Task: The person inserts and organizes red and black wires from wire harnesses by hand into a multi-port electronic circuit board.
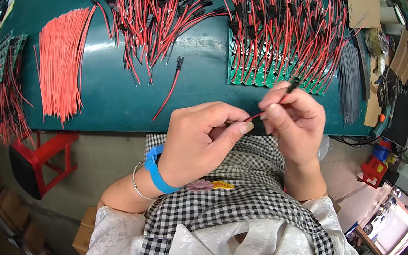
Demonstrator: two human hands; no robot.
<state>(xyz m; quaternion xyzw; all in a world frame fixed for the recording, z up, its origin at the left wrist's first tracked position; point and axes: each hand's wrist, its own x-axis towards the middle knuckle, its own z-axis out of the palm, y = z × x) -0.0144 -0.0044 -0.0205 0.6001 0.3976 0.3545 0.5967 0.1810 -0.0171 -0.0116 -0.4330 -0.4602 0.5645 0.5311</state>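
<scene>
Held in front of my apron is a short red and black wire lead (254, 117) with a black plug (292, 85) at its right end. My left hand (200, 138), with a blue band at the wrist, pinches the lead's left end between thumb and forefinger; the tip is hidden. My right hand (294, 124) grips the lead close to the plug with curled fingers. On the table beyond lies a single loose lead (169, 93) with a black plug. To its right, green circuit boards (252, 75) carry many upright red and black leads.
A heap of plugged leads (155, 23) covers the table's back middle. Left of it lies a fan of red wires (63, 64). Grey wires (350, 83) hang over the right side of the green table (122, 116). A red stool (41, 158) stands at lower left.
</scene>
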